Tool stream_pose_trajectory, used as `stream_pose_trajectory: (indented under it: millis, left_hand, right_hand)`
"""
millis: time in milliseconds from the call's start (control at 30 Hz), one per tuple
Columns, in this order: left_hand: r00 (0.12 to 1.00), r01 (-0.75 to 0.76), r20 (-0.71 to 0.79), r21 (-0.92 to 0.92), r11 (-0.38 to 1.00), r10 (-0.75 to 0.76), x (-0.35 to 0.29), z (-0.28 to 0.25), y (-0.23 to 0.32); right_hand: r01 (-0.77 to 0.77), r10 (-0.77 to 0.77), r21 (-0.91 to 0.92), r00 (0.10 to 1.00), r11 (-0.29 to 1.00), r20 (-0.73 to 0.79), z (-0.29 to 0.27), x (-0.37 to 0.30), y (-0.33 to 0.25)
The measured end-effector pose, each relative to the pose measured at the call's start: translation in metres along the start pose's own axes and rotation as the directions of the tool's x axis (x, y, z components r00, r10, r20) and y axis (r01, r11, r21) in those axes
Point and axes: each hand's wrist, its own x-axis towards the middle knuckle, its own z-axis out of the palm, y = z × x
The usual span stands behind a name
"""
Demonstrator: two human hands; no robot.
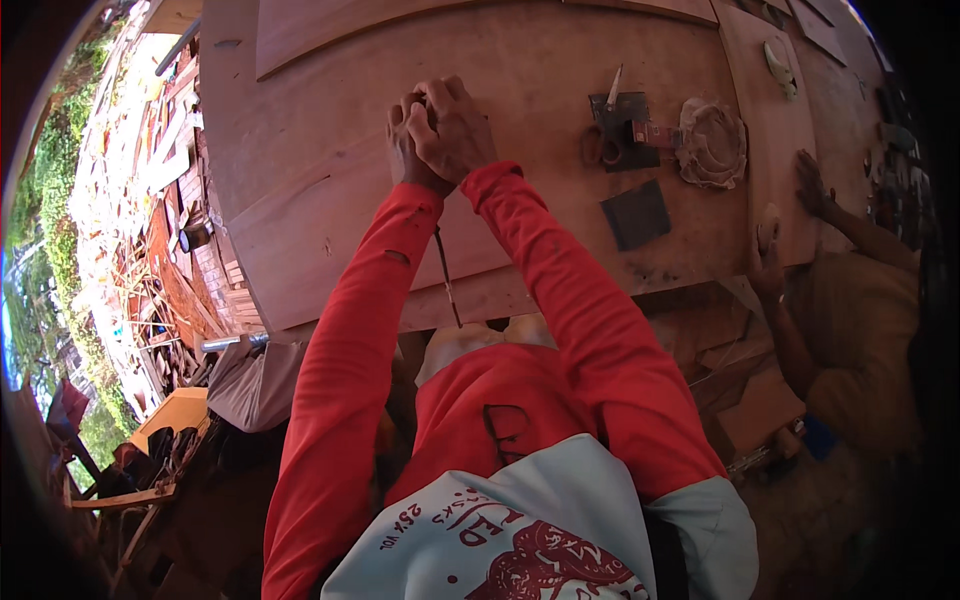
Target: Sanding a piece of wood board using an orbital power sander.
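My left hand (408, 138) and my right hand (456, 128) are pressed together over the wooden board (330, 235), fingers curled and overlapping. Anything they hold is hidden under the fingers. Between my forearms, a thin dark rod with a lighter tip (447, 275) slants toward the board's near edge. Right of my hands, scissors (603, 148) with dark handles lie partly over a dark square sheet (632, 104). A second dark sheet (637, 216) lies nearer to me.
A small red box (655, 134) touches a crumpled pale cloth bundle (712, 143). At the right, another person's two hands (766, 248) are at a long plank (775, 130). Another panel (340, 30) lies at the far side. Wood scraps (165, 270) are heaped beyond the left edge.
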Motion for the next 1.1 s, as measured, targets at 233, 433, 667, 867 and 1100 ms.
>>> stream_pose_trajectory:
  millis: [233,433,667,867,1100]
  left_hand:
    - [0.994,-0.097,-0.046,0.032,0.995,0.099,-0.009,-0.012,-0.022]
    - [0.997,-0.058,-0.049,0.043,0.997,0.060,-0.021,-0.015,-0.043]
    - [0.998,0.037,-0.046,-0.003,0.999,-0.037,-0.017,-0.027,-0.070]
    - [0.993,-0.052,-0.105,0.081,0.995,0.060,-0.041,-0.037,-0.070]
    - [0.993,0.016,-0.119,0.078,0.997,-0.006,-0.011,-0.040,-0.107]
  right_hand:
    - [0.014,-0.014,0.037,1.000,0.999,-0.004,0.021,-0.006,-0.009]
    - [-0.029,0.028,0.022,0.999,0.999,0.039,0.036,0.007,-0.017]
    - [-0.027,0.026,0.023,0.998,0.999,0.059,0.055,0.012,-0.035]
    - [-0.015,0.008,0.070,0.995,0.997,0.099,0.070,-0.013,-0.040]
    - [0.030,-0.034,0.032,0.992,0.999,0.123,0.088,-0.002,-0.045]
